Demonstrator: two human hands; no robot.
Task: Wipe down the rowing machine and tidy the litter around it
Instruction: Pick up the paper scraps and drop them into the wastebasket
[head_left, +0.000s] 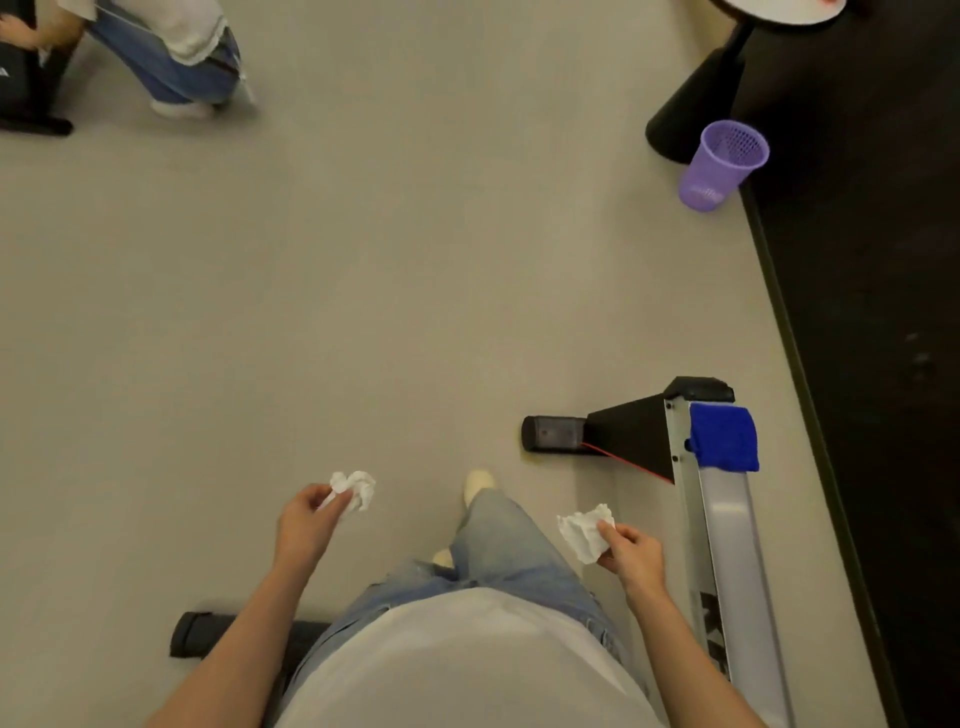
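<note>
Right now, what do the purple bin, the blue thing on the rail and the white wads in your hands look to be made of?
Purple bin: plastic, judging by its moulded mesh rim. Blue cloth: soft fuzzy fabric, perhaps microfibre, draped over the metal-looking silver rail. Wads in left hand and right hand: crumpled white tissue paper, probably.

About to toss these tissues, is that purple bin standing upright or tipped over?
Upright: the purple bin stands on its base on the floor, mesh rim facing up, beside the black cone-shaped base.

A blue cloth (723, 437) lies on the silver rail (732, 540) of the rowing machine with its black foot (631, 437) edged in red, a purple mesh-patterned wastebasket (722, 165) stands on the grey floor (389, 286), and two crumpled tissues (355, 488) (584, 531) are white.
</note>
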